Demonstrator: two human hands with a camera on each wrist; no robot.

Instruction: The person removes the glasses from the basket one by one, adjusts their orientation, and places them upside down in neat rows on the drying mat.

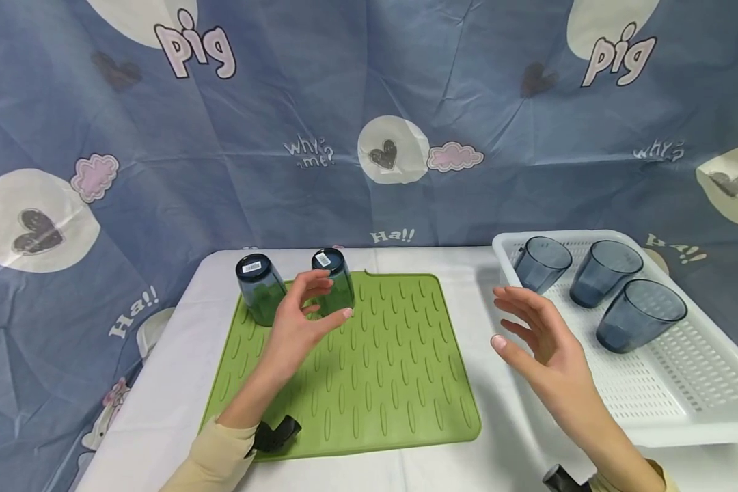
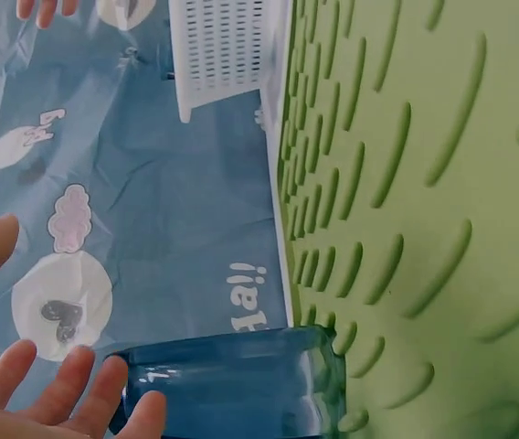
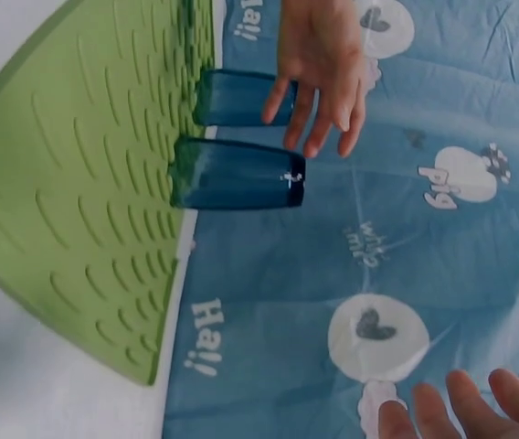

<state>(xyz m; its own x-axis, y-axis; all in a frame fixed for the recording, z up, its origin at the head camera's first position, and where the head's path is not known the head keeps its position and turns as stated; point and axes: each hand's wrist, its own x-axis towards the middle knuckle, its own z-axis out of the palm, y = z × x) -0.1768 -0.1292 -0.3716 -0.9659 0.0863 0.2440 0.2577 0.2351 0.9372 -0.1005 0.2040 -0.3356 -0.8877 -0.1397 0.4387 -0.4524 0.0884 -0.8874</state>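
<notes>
Two blue drinking glasses stand upside down on the green ribbed mat [image 1: 400, 369], toward its far left; one is at the corner [image 1: 260, 304], the other glass [image 1: 343, 294] just right of it. My left hand [image 1: 298, 324] is raised in front of these glasses, fingers apart and relaxed, holding nothing. From the left wrist, a glass [image 2: 232, 389] shows close beside the fingertips. My right hand [image 1: 547, 342] hovers at the left side of the white basket [image 1: 652, 435], thumb and fingers spread around bare air. Inside that basket are three more blue glasses, the nearest [image 1: 642, 316] tilted.
The other basket glasses, one at the far left [image 1: 542, 263] and one in the middle [image 1: 607, 272], lean with mouths up. White cloth [image 1: 406, 468] covers the table. A blue printed curtain [image 1: 320, 89] hangs behind it. Dark wrist mounts [image 1: 277, 434] sit at both sleeves.
</notes>
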